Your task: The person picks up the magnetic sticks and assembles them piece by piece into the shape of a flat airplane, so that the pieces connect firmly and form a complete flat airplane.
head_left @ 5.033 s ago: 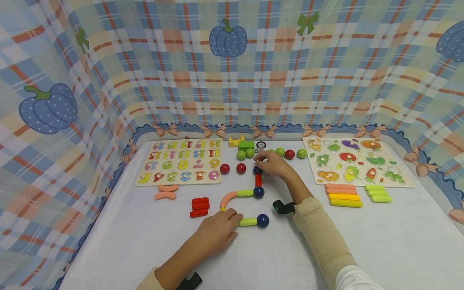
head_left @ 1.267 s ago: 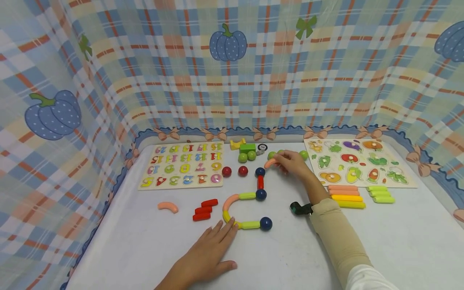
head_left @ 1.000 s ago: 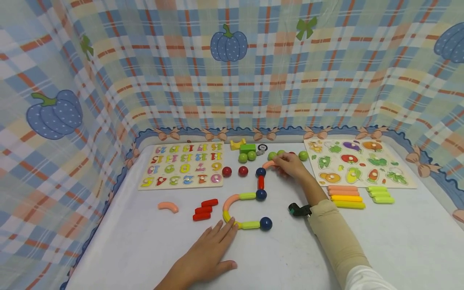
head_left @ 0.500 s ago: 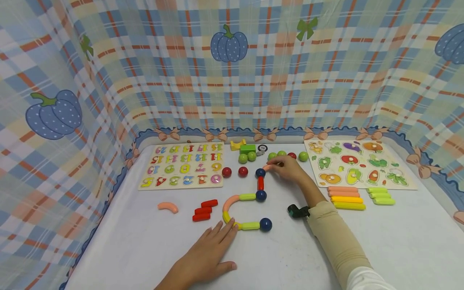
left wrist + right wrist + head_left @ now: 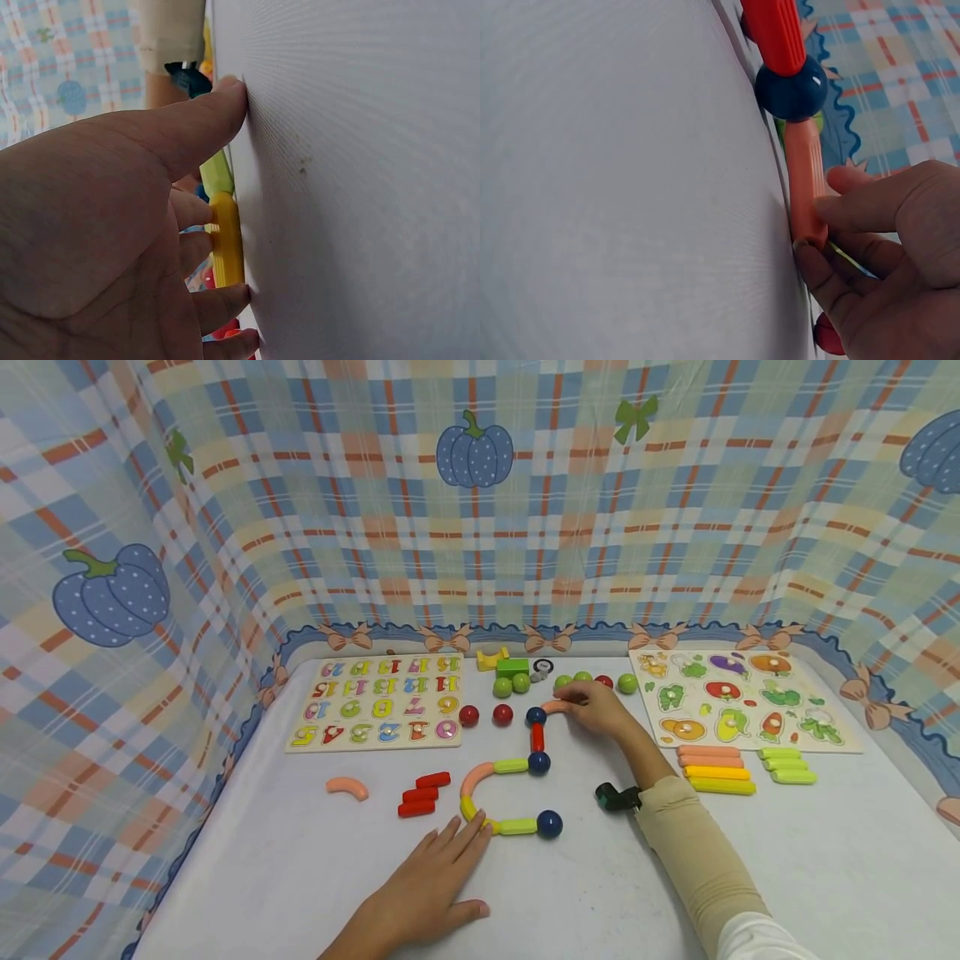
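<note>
Salmon-pink, curved and grooved, a toy rod [image 5: 805, 169] is pinched by the right hand [image 5: 598, 708], its tip against a glossy dark-blue ball [image 5: 790, 90]; a yellow rod [image 5: 227, 251] is touched by the left hand [image 5: 429, 887], fingers spread.

There are three curved pink sticks [image 5: 806, 176], three blue balls [image 5: 550, 823] and two boards [image 5: 432, 740].

White cloth [image 5: 759, 937] meets a beige right sleeve [image 5: 699, 852] with a black wrist camera [image 5: 617, 797].

The curved pink rod [image 5: 805, 172] abuts the farthest navy ball [image 5: 790, 90]. The curved yellow rod [image 5: 468, 807], partly covered, meets a light-green rod [image 5: 518, 827] end to end.
</note>
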Motion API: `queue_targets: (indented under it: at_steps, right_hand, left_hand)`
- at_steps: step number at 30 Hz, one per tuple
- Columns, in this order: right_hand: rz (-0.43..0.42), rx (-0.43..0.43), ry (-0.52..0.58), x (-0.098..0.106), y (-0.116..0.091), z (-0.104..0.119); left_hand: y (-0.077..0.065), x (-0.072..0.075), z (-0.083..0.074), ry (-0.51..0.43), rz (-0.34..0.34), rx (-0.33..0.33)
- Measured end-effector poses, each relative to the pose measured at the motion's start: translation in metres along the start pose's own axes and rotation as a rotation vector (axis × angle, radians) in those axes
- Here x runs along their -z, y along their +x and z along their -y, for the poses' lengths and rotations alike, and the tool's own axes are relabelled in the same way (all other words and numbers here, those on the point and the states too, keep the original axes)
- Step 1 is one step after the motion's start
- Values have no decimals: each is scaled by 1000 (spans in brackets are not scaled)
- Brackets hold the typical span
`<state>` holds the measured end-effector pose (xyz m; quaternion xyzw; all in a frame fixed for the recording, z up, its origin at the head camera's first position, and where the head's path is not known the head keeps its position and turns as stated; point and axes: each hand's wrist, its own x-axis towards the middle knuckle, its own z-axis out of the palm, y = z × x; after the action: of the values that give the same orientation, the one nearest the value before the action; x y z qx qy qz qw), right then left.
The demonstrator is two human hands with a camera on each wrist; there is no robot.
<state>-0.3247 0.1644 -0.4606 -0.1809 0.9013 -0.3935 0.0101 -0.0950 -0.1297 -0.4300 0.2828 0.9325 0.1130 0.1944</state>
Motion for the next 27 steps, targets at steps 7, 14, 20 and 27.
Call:
queue_targets:
  at_steps: [7,14,20,27]
  right_hand:
    - [-10,-14,13,2,-1,1]
    - [22,17,-97,26,-18,10]
    - [96,2,-253,68,-67,12]
    - [172,-90,-311,100,-115,-6]
  left_hand:
    - [1,-1,3,3,-3,-6]
    - [2,-2,3,-2,1,4]
    - [2,-2,2,-4,7,-3]
    - [3,-5,2,15,10,8]
